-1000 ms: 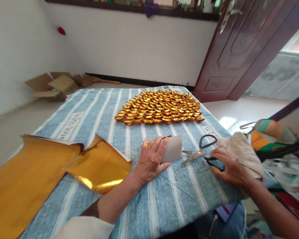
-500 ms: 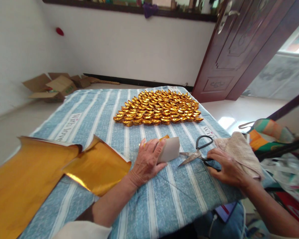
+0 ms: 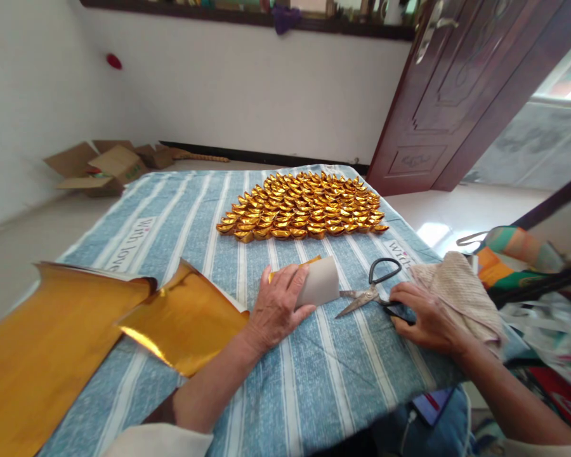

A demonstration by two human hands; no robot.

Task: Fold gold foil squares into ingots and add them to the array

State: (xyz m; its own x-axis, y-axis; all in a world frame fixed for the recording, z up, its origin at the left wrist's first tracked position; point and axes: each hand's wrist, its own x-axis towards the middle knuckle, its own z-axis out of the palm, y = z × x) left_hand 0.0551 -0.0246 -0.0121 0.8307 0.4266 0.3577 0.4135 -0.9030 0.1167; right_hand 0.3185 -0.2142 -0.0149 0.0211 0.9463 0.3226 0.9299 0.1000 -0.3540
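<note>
My left hand (image 3: pixel 280 308) is closed over a folded piece of gold foil paper (image 3: pixel 320 284) at the middle of the table. The paper's pale side faces up, with a gold edge showing behind my fingers. In my right hand (image 3: pixel 426 317) is one black handle loop of the scissors (image 3: pixel 372 295); my fingers partly hide that loop. The blades are parted and point left, their tips by the right edge of the folded paper. Left of my left hand lie a smaller gold foil sheet (image 3: pixel 185 317) and a larger one (image 3: pixel 52 343).
Many folded gold paper ingots (image 3: pixel 304 206) stand in rows at the table's far side. A beige cloth (image 3: pixel 461 292) lies by my right wrist. The striped tablecloth (image 3: pixel 185 209) covers the table. Bags (image 3: pixel 547 324) are at the right; cardboard boxes (image 3: pixel 99 168) sit on the floor.
Both hands have shifted slightly left, taking the folded paper and the scissors with them. The loose sheets and the ingots have stayed in place.
</note>
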